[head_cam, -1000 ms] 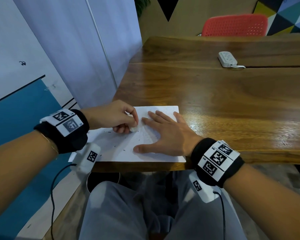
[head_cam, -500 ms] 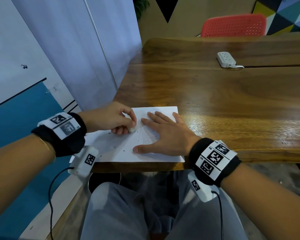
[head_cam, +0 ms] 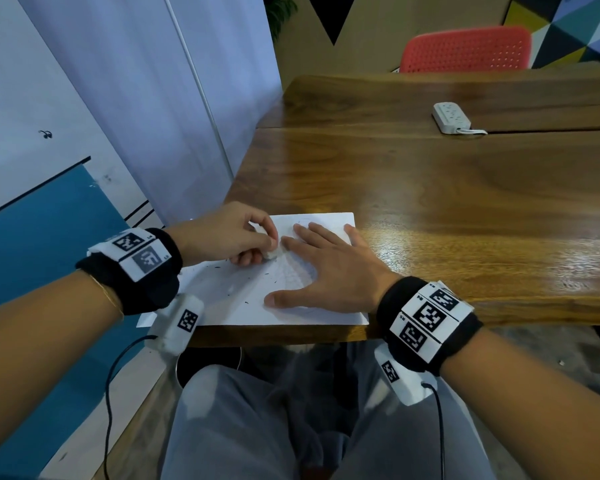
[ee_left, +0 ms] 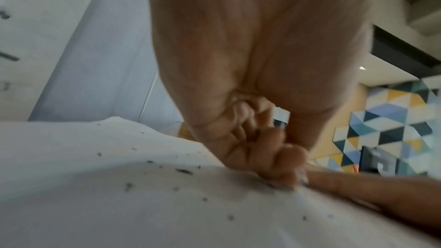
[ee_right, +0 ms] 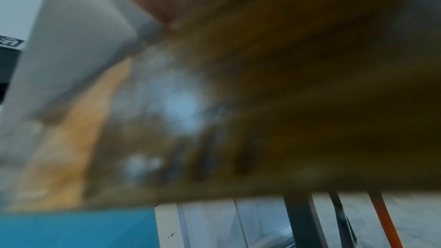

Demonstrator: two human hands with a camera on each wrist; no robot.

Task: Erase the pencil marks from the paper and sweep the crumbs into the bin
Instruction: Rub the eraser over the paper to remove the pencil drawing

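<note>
A white sheet of paper (head_cam: 229,292) lies at the near left corner of the wooden table (head_cam: 430,209). Faint pencil lines show on it, and dark eraser crumbs (head_cam: 272,281) are scattered over it. My left hand (head_cam: 232,235) pinches a small white eraser (head_cam: 271,254) and presses it on the paper beside my right fingertips. My right hand (head_cam: 326,268) lies flat on the sheet with fingers spread. In the left wrist view the curled fingers (ee_left: 281,159) sit on the paper (ee_left: 119,205) among crumbs (ee_left: 183,171). The right wrist view is blurred.
A white power strip (head_cam: 451,117) lies far back on the table. A red chair (head_cam: 465,50) stands behind the table. A dark round bin (head_cam: 208,362) shows under the table's near edge, by my knees. A white wall panel (head_cam: 118,98) runs along the left.
My left hand has rubbed the eraser slightly up and right on the paper, closer to the right fingertips. The right hand stays flat on the sheet.
</note>
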